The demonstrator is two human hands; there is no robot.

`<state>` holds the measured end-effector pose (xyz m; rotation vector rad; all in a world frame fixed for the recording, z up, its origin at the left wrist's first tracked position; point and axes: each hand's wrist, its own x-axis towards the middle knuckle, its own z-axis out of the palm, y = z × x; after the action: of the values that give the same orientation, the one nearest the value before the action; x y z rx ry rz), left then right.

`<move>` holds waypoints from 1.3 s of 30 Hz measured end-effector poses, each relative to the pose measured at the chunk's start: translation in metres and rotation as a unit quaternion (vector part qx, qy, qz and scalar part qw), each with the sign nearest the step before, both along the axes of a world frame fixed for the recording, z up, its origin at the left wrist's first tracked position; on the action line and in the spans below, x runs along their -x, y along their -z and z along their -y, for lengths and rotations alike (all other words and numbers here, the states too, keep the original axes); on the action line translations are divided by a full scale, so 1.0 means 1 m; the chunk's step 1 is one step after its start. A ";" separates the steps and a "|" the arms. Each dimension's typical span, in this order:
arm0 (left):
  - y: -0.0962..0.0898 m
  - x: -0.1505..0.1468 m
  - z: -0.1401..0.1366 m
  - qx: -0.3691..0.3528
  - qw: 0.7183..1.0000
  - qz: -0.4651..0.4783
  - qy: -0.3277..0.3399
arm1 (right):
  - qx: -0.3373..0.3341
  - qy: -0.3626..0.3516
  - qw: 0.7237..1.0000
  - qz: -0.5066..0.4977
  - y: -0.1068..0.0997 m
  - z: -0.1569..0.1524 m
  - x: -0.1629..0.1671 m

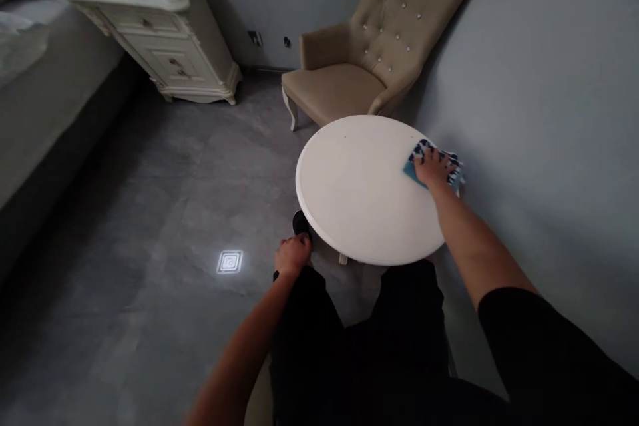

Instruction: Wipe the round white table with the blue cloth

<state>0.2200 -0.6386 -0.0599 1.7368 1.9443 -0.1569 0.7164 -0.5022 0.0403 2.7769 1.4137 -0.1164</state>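
A round white table [359, 193] stands against a grey wall [539, 113] in a dim bedroom, its top bare except for a blue-and-white patterned cloth [452, 166] at about the table's 2 o'clock edge, close to the wall. A beige tufted armchair [369, 60] sits just beyond the table at 12 o'clock, its seat front near the table's far rim; a cream nightstand [160, 33] stands well apart at 10 o'clock, beside the edge of a bed [44, 100] that runs down the left side. A bright square patch of light [229, 261] lies on the grey floor [150, 213] at the table's 8 o'clock.

The table's right rim sits close to the wall, leaving little room on that side. Open floor spreads wide to the left, between bed and table. The person's dark-clad legs [349, 346] stand at the table's near rim, at 6 o'clock.

The right hand [433, 168] lies palm-down on the cloth, fingers spread and pressing it flat to the tabletop, the cloth showing past the fingertips and on both sides of the hand. The left hand [292, 255] hangs off the table at its 7 o'clock edge, curled into a loose fist above the knee, near a dark shoe [301, 222] on the floor; it cannot be told whether it holds anything.
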 end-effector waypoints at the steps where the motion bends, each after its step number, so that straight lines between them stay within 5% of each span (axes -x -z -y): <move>1: 0.000 0.001 0.001 0.000 1.000 0.000 -0.001 | 0.000 -0.026 1.000 -0.006 -0.002 -0.011 0.032; 5: -0.002 0.005 0.002 -0.001 1.000 -0.008 -0.005 | -0.011 -0.219 0.975 -0.047 -0.008 -0.050 0.199; 9: -0.004 0.005 0.001 0.004 1.000 -0.019 -0.021 | -0.021 -0.395 0.915 -0.082 -0.002 -0.047 0.354; 13: -0.003 -0.002 -0.002 0.013 0.999 -0.024 -0.036 | -0.009 -0.464 0.881 -0.090 0.010 -0.024 0.410; 15: 0.000 -0.005 -0.004 0.013 0.999 -0.027 -0.038 | -0.022 -0.456 0.884 -0.099 0.013 -0.020 0.394; 18: 0.006 -0.010 -0.006 0.008 0.999 -0.029 -0.027 | -0.041 -0.405 0.907 -0.109 0.009 -0.023 0.327; 23: 0.009 -0.021 -0.007 0.008 1.000 -0.023 -0.014 | -0.033 -0.282 0.956 -0.069 -0.004 0.001 0.143; 26: 0.007 -0.028 -0.006 0.005 1.000 -0.021 -0.014 | -0.038 -0.190 0.980 -0.050 -0.005 0.047 0.030; 29: 0.004 -0.032 -0.004 -0.002 1.000 -0.022 -0.005 | -0.055 -0.114 0.991 -0.030 0.002 0.101 -0.048; 33: 0.008 -0.034 -0.002 -0.015 1.000 -0.022 0.005 | -0.090 -0.074 0.993 -0.023 0.021 0.164 -0.066; 39: 0.012 -0.032 0.003 -0.032 0.999 -0.026 0.017 | -0.145 -0.091 0.985 -0.014 0.051 0.248 0.017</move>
<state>0.2523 -0.6412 -0.0720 1.8249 1.9762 -0.1560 0.6995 -0.7504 -0.0111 2.8523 1.8180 0.0605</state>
